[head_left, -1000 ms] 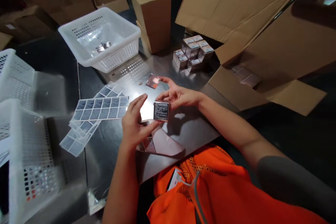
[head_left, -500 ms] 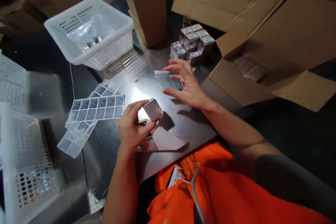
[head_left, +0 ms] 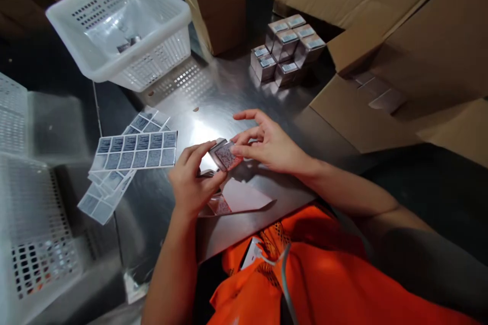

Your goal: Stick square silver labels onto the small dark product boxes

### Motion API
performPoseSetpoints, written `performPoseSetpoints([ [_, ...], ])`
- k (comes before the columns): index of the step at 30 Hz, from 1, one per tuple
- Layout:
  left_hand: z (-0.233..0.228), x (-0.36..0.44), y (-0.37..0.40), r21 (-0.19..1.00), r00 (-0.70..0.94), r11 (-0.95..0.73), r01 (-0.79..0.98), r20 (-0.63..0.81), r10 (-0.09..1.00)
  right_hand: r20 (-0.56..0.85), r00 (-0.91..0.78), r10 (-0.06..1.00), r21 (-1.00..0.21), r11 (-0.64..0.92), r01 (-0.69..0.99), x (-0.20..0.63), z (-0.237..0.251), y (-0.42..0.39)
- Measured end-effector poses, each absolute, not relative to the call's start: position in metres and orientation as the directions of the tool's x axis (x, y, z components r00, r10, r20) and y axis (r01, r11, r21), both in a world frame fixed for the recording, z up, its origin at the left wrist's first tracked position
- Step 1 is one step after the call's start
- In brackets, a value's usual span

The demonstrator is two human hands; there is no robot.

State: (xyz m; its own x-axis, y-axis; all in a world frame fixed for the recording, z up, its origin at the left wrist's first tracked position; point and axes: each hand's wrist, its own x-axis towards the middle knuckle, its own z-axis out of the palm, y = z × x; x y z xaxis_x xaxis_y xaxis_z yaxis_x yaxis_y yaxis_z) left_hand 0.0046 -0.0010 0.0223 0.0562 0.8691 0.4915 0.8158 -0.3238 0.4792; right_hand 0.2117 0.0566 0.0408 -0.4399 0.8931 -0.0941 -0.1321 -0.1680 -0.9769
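Note:
My left hand [head_left: 192, 180] grips a small silvery box [head_left: 224, 155] just above the shiny metal table [head_left: 213, 96]. My right hand [head_left: 269, 142] meets it from the right, thumb and forefinger pressing a printed label onto the box's upturned face. Under my left hand lies a pinkish backing sheet [head_left: 240, 198] with one label left on it. Sheets of grey labels [head_left: 135, 150] are fanned out to the left of my hands.
A white perforated basket [head_left: 118, 25] stands at the back left, more white baskets [head_left: 30, 213] at the far left. Several labelled small boxes [head_left: 285, 51] are stacked at the back. An open carton [head_left: 381, 91] lies right; a tall carton [head_left: 217, 0] stands behind.
My right hand, which had reached out open toward the back of the table, has come back to the box with a label. The left hand kept hold of the box and tilted it.

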Motion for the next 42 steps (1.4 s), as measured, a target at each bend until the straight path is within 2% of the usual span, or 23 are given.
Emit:
performPoseSetpoints([
  [12,0.0243,0.0122,-0.0030,0.433,0.067,-0.358,0.827,0.556,0.829,-0.121,-0.426,0.897,-0.973,-0.193,-0.129,0.2067,0.0386,0.0546],
  [21,0.0248,0.0110,-0.0022,0.445,0.069,-0.377,0.812,0.569,0.820,-0.128,-0.448,0.885,-0.963,-0.219,-0.157,0.2066,0.0405,0.0551],
  [42,0.0217,0.0093,-0.0034,0.424,0.080,-0.382,0.821,0.577,0.813,-0.087,-0.387,0.918,-0.980,-0.149,-0.134,0.2021,0.0385,0.0494],
])
